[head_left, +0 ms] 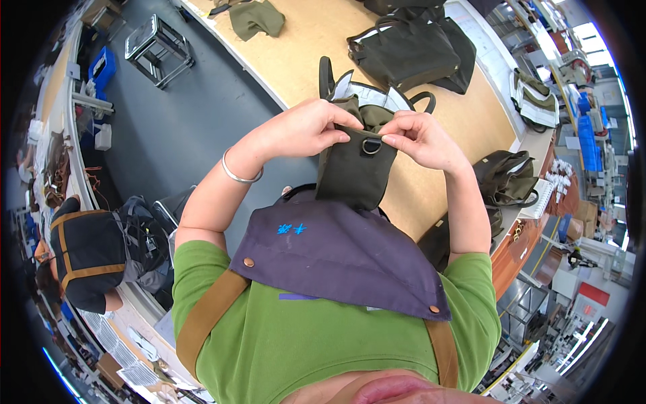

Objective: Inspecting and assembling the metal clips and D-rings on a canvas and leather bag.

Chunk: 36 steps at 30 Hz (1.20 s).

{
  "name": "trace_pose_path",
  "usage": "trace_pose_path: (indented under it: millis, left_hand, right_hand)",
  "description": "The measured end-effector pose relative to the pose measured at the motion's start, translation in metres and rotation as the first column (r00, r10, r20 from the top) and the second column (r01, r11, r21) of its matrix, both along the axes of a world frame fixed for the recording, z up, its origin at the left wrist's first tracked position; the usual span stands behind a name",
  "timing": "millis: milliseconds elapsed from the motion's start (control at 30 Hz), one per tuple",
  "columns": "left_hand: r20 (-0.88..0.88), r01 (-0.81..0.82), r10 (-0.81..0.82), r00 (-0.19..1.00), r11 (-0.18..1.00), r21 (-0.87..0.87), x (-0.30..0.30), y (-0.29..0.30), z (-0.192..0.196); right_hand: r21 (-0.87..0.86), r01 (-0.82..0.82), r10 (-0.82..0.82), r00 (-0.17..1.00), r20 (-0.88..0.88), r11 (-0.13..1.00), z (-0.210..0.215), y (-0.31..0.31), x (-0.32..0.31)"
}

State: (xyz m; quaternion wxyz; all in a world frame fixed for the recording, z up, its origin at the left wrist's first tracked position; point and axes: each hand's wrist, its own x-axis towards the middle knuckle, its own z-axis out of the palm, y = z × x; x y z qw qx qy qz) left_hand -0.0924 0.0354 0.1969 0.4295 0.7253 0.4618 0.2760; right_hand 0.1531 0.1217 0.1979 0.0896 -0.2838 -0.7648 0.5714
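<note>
A dark olive bag point(355, 176) stands in front of my body at the table's near edge, its narrow side toward me. My left hand point(304, 128) pinches the left part of its top edge between thumb and fingers. The right part of the same edge is pinched by my right hand point(431, 141). Between them, a metal D-ring point(371, 146) hangs on a short tab just below the edge. Olive lining point(375, 116) bunches up in the opening, with white material point(378, 98) showing behind it. One handle point(326, 77) sticks up at the far left.
Dark bags point(407, 50) lie farther back on the tan table point(303, 50), near an olive cloth piece point(257, 19). More bags point(506, 176) sit on the right. A stool point(158, 48) stands on the grey floor at left. Another person point(91, 252) works at the left bench.
</note>
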Motion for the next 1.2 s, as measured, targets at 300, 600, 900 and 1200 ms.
trace_pose_path:
  millis: [300,600,900,1200]
  left_hand:
    - [0.048,-0.035,0.043,0.998,0.987,-0.155,0.002,0.003,-0.002]
    - [0.065,-0.102,0.1,0.993,0.994,0.036,0.007,-0.003,-0.01]
    - [0.164,-0.153,0.156,0.974,0.988,-0.033,0.015,-0.003,-0.021]
    - [0.144,-0.159,0.156,0.977,0.987,0.012,0.019,-0.005,-0.012]
  right_hand:
    - [0.005,-0.008,0.008,0.999,0.046,1.0,0.0,0.002,-0.003]
    - [-0.057,0.015,-0.016,1.0,-0.013,0.998,-0.002,-0.004,-0.004]
    - [-0.034,0.069,-0.068,0.997,0.026,0.997,0.0,-0.004,-0.012]
    - [-0.018,0.024,-0.025,0.999,-0.048,1.0,-0.003,-0.005,-0.013]
